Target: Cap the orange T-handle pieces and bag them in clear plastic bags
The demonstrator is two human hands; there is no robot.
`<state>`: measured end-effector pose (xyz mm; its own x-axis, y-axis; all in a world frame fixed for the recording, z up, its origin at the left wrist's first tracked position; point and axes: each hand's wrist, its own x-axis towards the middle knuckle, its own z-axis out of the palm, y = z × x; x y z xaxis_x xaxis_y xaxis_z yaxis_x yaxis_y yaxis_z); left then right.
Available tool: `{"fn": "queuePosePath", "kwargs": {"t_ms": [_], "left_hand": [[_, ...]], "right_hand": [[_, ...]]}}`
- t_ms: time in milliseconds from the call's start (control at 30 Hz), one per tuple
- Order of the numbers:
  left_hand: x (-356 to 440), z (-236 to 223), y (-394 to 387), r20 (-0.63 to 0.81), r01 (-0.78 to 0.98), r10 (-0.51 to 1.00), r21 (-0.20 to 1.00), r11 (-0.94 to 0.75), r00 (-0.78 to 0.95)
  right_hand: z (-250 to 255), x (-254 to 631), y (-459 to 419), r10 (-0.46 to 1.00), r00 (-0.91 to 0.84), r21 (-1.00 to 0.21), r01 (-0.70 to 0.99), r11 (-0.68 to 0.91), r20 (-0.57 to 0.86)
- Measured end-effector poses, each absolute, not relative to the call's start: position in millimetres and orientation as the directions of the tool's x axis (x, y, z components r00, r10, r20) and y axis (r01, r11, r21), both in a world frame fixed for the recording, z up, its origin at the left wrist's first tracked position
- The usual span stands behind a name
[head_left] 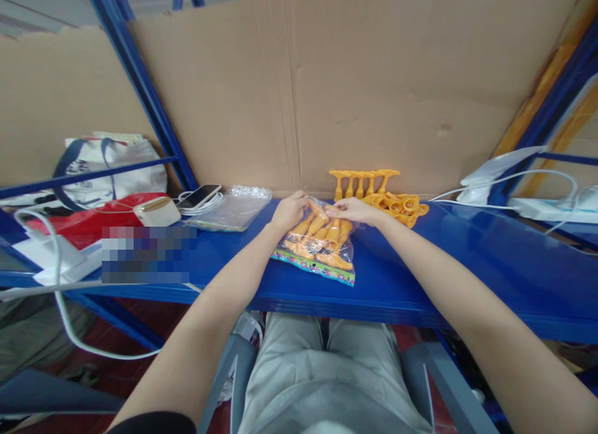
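Note:
A clear plastic bag filled with yellow-orange plastic pieces lies on the blue table, its colourful printed strip toward me. My left hand grips the bag's far left edge with bent fingers. At the far right edge, my right hand closes on the same bag, thumb and fingers together. Just beyond my right hand stands a row of yellow plastic pieces, T-shaped in outline. Beside that row lies a loose heap of similar cup-ended pieces.
A stack of flat clear bags lies left of my hands, near a phone on a coiled white cable. Further left are a red bag and a white tote bag. Cardboard walls the back; white cables run at right.

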<state>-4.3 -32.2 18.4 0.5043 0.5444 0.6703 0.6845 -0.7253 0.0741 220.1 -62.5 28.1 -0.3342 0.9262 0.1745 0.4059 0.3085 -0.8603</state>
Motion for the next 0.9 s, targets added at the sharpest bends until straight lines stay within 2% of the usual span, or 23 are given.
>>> {"fn": "queuePosePath", "kwargs": {"t_ms": [167,233,400,500,667,767,900], "left_hand": [[-2,17,-34,0.681,0.667,0.528,0.079,-0.741,0.507],[-1,17,-36,0.687,0.665,0.53,0.091,-0.741,0.497],[-1,20,-36,0.756,0.644,0.492,0.124,-0.755,0.432],[-7,23,-32,0.853,0.64,0.438,0.171,-0.749,0.285],[-21,21,-16,0.915,0.657,0.402,0.281,-0.699,0.035],[-26,17,-9,0.902,0.672,0.432,0.315,-0.67,0.007],[-25,13,-7,0.888,0.683,0.458,0.311,-0.661,0.039]], "right_hand": [[31,221,-74,0.903,-0.423,-0.954,0.294,0.06,-0.073],[32,218,-77,0.881,-0.457,-0.975,0.221,-0.025,-0.126],[37,211,-80,0.922,-0.376,-0.986,0.161,-0.035,-0.094],[48,216,-81,0.955,-0.296,-0.987,0.156,0.039,-0.009],[78,243,-86,0.988,-0.074,-0.99,0.026,0.141,0.139],[94,271,-93,0.958,0.186,-0.973,-0.032,0.23,0.22],[100,326,-105,0.793,0.529,-0.914,-0.076,0.398,0.302]]}}
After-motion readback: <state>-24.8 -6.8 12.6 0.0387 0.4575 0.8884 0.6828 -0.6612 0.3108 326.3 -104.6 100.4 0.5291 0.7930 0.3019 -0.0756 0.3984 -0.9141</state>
